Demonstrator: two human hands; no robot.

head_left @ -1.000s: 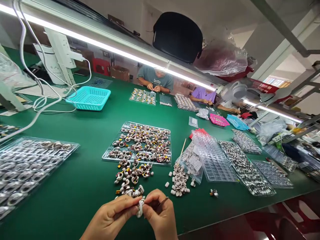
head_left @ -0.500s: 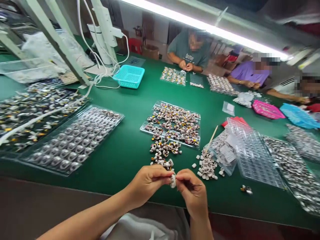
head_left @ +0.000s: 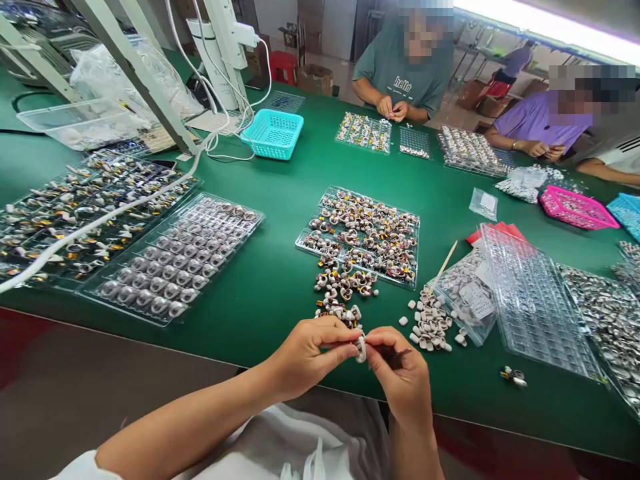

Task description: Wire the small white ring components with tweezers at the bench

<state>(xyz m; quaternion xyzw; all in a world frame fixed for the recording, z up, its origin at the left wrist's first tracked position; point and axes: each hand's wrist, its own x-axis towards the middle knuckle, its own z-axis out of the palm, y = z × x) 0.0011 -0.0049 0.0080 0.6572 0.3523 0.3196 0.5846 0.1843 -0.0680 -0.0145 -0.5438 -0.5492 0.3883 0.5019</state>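
My left hand (head_left: 320, 350) pinches a small white curved plastic part (head_left: 361, 348) between thumb and fingertips, near the table's front edge. On the part's other side, the thumb and forefinger of my right hand (head_left: 403, 373) close against it. A thin dark strip (head_left: 400, 355), its kind not clear, shows across my right palm. Just beyond my hands lies a loose pile of curved white pieces (head_left: 345, 283) with yellow and dark bits. It runs up to a clear tray (head_left: 306, 248) heaped with similar pieces. Small white caps (head_left: 431, 327) are piled to the right of my hands.
A clear tray with rows of rounded parts (head_left: 170, 267) lies at left, beside another loaded tray (head_left: 100, 207). A turquoise basket (head_left: 273, 133) stands further back. At right are a plastic bag of caps (head_left: 470, 300), a clear tray (head_left: 540, 307) and a wooden stick (head_left: 445, 263). Co-workers sit opposite.
The camera view has shifted, so the table's things appear further right and a little higher. Both hands stay together at the white curved part, which looks slightly turned.
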